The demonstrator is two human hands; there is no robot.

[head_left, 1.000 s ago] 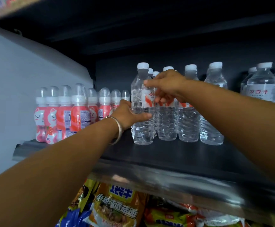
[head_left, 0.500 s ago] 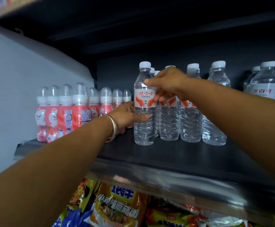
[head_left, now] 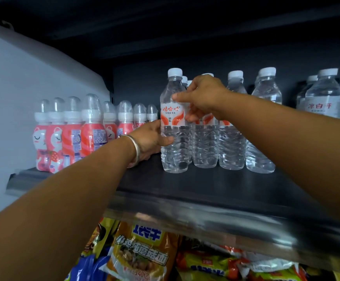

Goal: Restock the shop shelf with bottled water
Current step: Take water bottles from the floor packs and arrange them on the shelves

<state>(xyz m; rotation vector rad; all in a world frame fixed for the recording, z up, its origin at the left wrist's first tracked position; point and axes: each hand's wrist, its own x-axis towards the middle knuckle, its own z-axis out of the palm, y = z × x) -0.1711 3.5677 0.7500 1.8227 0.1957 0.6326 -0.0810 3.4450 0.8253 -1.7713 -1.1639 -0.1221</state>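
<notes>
A clear water bottle (head_left: 173, 126) with a white cap and red-and-white label stands upright at the left end of a row of like bottles (head_left: 232, 138) on the dark shelf (head_left: 205, 185). My left hand (head_left: 151, 138), with a silver bangle on the wrist, grips its lower body from the left, thumb across the front. My right hand (head_left: 203, 98) reaches from the right and pinches the bottle near the top of its label. The label's front faces me.
Small pink-and-red drink bottles (head_left: 73, 134) with domed caps fill the shelf's left part, against a white side wall (head_left: 33, 94). More water bottles with other labels (head_left: 325, 94) stand at the far right. Snack bags (head_left: 140, 254) lie under the metal shelf edge (head_left: 205, 218).
The front-left bottle has been turned, so its barcode side gave way to the label's front. Both hands stayed on it, the left sliding slightly lower.
</notes>
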